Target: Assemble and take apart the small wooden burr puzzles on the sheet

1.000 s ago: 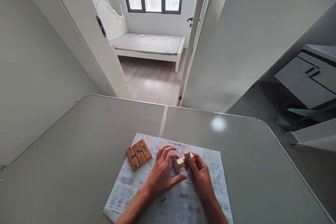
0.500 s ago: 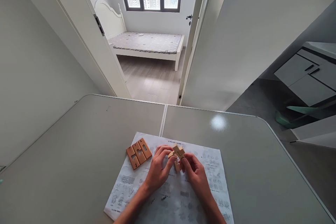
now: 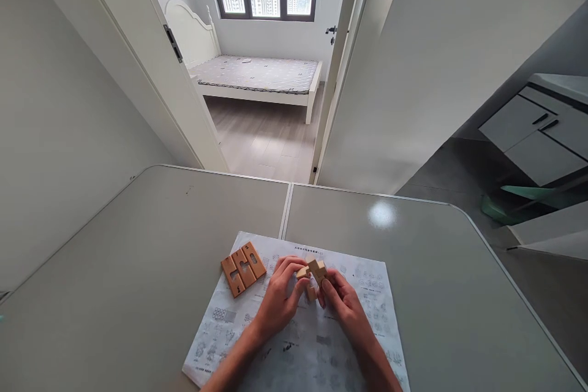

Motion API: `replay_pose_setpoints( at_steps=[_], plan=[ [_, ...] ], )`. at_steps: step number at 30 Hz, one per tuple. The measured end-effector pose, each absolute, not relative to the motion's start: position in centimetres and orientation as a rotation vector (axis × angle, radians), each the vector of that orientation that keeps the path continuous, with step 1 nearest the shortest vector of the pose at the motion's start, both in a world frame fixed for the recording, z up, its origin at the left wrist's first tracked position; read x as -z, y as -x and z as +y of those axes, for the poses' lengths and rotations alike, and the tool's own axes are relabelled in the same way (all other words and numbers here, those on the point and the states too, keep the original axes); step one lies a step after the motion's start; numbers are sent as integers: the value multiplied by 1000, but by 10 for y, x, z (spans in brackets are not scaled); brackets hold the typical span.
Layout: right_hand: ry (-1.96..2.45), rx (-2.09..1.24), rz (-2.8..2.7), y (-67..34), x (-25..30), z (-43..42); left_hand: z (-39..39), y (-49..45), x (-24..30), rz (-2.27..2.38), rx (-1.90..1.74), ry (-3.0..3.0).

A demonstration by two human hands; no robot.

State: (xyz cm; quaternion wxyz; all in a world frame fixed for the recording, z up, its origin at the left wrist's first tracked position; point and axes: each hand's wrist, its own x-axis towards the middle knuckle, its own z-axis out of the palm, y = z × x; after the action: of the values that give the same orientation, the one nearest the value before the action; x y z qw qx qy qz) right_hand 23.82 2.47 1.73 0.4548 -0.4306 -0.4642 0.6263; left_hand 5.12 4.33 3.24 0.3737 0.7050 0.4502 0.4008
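Between my two hands is a cluster of light wooden puzzle pieces (image 3: 316, 269), notched and locked together in a cross-like shape, tilted above the paper. My left hand (image 3: 279, 294) pinches its left side with thumb and fingers. On the right side, my right hand (image 3: 345, 305) grips it, thumb on the near face. One wooden piece (image 3: 311, 293) points down toward the paper between the hands. Fingers partly cover the joints. Left of my left hand lies a reddish-brown wooden block set (image 3: 243, 269) with cut-outs and numbers.
A large printed sheet (image 3: 243, 343) with small diagrams lies under the hands. The grey table (image 3: 114, 282) has a pale seam (image 3: 285, 211) running from its far edge. Beyond it are a doorway, a bed (image 3: 261, 73) and a window; a cabinet (image 3: 542, 128) stands at right.
The wooden cluster has turned slightly and its top has dropped and shifted a little right. My right hand has moved slightly right and down with it; my left hand is nearly still.
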Motion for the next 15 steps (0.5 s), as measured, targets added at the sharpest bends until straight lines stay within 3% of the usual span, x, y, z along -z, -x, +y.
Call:
replay_pose_setpoints(
  at_steps=[9, 15],
  plan=[
    [1115, -1525, -1121, -238, -10, 20, 44, -51, -34, 1137, -1022, -1796],
    [1272, -1319, -1053, -236, 12, 11, 44, -51, -35, 1141, -1005, -1801]
  ],
)
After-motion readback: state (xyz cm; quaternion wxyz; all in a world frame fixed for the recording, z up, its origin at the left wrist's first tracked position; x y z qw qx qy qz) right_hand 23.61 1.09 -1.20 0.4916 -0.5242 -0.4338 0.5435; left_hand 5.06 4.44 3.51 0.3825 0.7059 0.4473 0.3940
